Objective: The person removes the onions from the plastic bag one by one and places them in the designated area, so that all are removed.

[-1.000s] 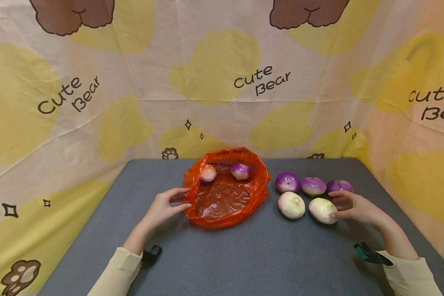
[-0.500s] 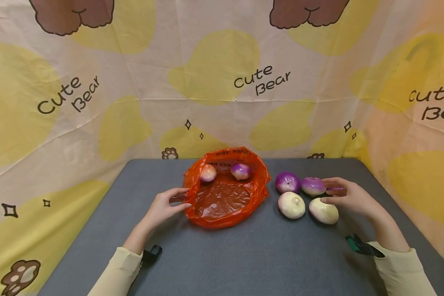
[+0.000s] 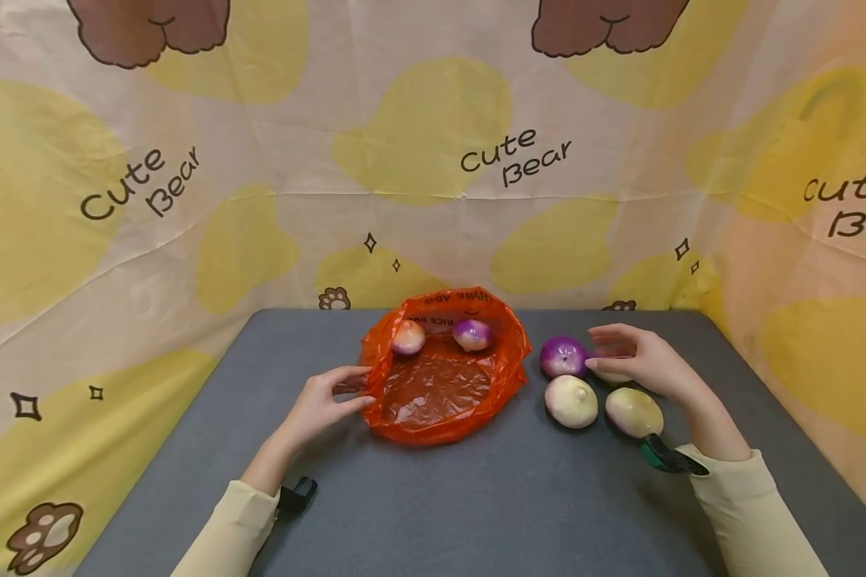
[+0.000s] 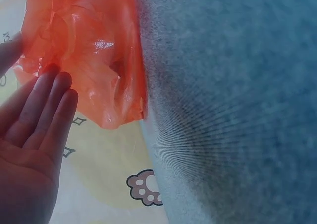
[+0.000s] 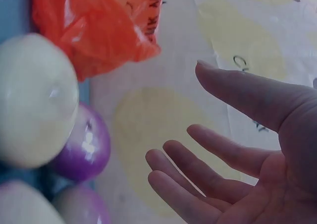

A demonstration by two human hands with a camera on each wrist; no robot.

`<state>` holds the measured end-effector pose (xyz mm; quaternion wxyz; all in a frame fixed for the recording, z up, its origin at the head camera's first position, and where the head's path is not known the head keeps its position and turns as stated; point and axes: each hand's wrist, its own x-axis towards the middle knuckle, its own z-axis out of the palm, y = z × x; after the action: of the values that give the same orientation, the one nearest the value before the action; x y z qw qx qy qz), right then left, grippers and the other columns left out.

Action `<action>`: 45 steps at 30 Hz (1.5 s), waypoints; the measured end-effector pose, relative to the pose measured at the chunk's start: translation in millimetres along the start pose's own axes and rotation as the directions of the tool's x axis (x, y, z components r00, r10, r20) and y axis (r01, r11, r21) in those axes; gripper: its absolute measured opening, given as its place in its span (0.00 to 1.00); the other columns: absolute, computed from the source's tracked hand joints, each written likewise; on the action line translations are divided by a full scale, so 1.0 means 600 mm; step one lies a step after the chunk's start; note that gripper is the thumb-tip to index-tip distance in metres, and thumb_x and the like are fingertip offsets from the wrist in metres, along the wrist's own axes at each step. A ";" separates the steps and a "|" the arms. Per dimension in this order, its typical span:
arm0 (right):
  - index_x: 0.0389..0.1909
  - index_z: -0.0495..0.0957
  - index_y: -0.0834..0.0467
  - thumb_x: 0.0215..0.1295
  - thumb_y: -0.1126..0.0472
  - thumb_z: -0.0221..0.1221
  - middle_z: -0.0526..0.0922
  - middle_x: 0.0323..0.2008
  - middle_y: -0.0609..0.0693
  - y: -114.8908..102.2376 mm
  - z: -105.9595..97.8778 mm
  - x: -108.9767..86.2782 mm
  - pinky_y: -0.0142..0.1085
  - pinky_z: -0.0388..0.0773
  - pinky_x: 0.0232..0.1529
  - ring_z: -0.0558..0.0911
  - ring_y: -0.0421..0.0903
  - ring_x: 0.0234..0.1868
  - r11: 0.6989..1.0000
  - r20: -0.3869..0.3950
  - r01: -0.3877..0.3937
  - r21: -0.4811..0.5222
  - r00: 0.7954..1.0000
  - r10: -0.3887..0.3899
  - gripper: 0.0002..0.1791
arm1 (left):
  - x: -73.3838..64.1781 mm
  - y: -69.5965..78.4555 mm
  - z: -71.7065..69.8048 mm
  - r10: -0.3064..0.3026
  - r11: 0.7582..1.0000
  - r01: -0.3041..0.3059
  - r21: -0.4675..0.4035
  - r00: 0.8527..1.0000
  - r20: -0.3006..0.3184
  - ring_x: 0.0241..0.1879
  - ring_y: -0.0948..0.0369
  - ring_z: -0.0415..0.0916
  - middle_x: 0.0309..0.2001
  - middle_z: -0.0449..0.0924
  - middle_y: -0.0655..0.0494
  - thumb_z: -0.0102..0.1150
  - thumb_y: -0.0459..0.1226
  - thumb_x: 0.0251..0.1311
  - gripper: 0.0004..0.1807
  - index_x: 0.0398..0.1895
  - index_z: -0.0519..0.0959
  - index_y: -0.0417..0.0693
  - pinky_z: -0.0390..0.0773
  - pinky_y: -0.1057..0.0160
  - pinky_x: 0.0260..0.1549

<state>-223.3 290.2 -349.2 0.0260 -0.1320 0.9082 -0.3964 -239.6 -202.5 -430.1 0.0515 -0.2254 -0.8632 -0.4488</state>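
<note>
A red plastic bag (image 3: 433, 433) lies with its mouth toward me; inside sit two purple-and-white onions, one on the left (image 3: 408, 338) and one on the right (image 3: 472, 335). My left hand (image 3: 325, 405) touches the bag's left rim, its fingers nearly straight in the left wrist view. To the right of the bag are a purple onion (image 3: 564, 357), a white onion (image 3: 572, 401) and a pale onion (image 3: 634, 413). My right hand (image 3: 645, 361) hovers over the back row with fingers spread and nothing held. It partly hides another onion (image 3: 612, 378).
A grey table (image 3: 476, 505) bears everything. Behind and beside it hangs a printed cloth (image 3: 404, 144) with bears and lettering. Dark straps sit on my left wrist (image 3: 297, 495) and right wrist (image 3: 671, 457).
My right hand has left the pale onion at the front, passing up and left over the back row. My left hand and the bag stay in place.
</note>
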 end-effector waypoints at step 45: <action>0.59 0.73 0.61 0.60 0.53 0.64 0.76 0.57 0.61 -0.126 0.163 0.228 0.49 0.72 0.60 0.74 0.57 0.59 0.978 0.093 -0.001 0.209 0.995 -0.019 0.28 | 0.008 0.005 0.003 0.002 0.998 -0.004 0.061 0.999 0.036 0.45 0.59 0.81 0.47 0.83 0.54 0.69 0.47 0.52 0.27 0.55 0.77 0.48 0.80 0.54 0.48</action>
<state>-323.7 135.7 -353.2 0.0810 -0.1512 0.8588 -0.4828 -242.3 -197.7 -427.6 0.0436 -0.2328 -0.8771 -0.4178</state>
